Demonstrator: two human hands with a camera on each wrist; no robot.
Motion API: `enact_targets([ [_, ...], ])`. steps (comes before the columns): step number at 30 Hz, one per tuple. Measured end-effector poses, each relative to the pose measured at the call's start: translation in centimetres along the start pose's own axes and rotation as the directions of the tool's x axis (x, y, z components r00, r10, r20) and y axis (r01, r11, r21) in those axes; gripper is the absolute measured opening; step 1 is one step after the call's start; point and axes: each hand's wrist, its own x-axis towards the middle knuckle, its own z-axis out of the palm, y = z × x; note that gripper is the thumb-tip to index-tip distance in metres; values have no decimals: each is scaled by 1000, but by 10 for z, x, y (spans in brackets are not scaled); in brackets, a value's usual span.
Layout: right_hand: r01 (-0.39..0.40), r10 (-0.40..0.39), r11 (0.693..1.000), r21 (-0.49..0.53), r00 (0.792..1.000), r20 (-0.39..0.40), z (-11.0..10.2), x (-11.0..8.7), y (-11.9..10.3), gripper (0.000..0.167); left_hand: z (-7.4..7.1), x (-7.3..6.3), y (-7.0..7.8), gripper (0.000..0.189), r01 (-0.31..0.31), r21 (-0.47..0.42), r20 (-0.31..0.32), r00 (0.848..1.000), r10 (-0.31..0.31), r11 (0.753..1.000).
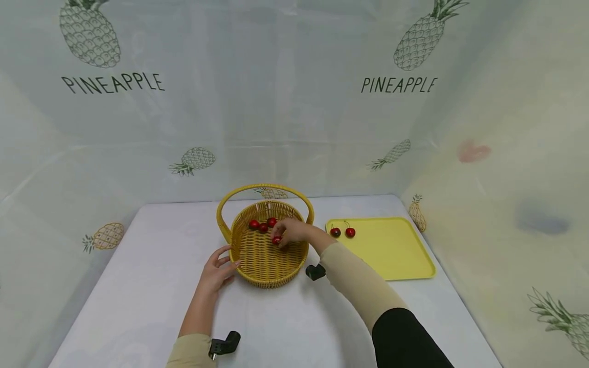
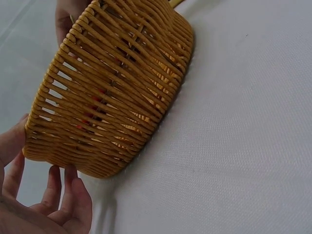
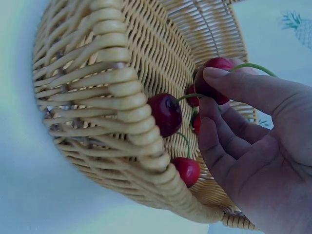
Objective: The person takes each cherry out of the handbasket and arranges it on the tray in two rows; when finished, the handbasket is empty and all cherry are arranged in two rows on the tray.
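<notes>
A round yellow wicker basket (image 1: 262, 260) with a tall arched handle stands on the table. At its left rim my left hand (image 1: 215, 271) holds the basket's edge, fingers and thumb against the woven wall (image 2: 107, 97). My right hand (image 1: 290, 231) reaches inside over the right rim. Between its thumb and fingers it pinches a dark red cherry (image 3: 214, 80) with a green stem (image 3: 253, 67). More cherries lie in the basket near the back, among them a bright red cherry (image 1: 254, 225). The right wrist view shows a dark cherry (image 3: 165, 114) just past the rim.
Right of the basket lies a yellow tray (image 1: 391, 250) with two stemmed cherries, one a red cherry (image 1: 350, 232), near its left back corner. The table (image 1: 152, 271) has a white cover. A pineapple-printed curtain (image 1: 276, 117) hangs behind and along the sides.
</notes>
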Motion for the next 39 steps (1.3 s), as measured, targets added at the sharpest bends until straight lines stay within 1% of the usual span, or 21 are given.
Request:
enact_targets([
  [5,36,-35,999,-26,999,30,-1,-7,0,22,1,-1,1,62,9,2,-7,1000,-9,1000],
  [7,55,-54,998,-24,998,40,-2,-11,0,23,1,-1,1,62,11,6,-9,1000,-11,1000],
  [12,101,-102,995,17,993,63,-6,-22,0,25,1,-1,2,63,10,6,-9,1000,-10,1000],
  [16,114,-114,993,6,991,76,-10,-35,-2,26,2,-1,2,64,11,4,-2,1000,-11,1000],
  [20,107,-105,994,-27,991,84,-13,-48,-2,25,2,0,1,63,12,0,-1,1000,-12,1000],
  [23,90,-89,996,-17,992,85,-15,-58,-1,24,2,2,0,62,15,0,-3,1000,-15,1000],
  [29,44,-46,999,33,995,87,-19,-75,2,24,1,2,0,63,18,1,-1,1000,-18,1000],
  [39,-4,-8,991,136,996,90,-22,-99,20,24,4,2,1,62,26,13,-6,1000,-26,1000],
])
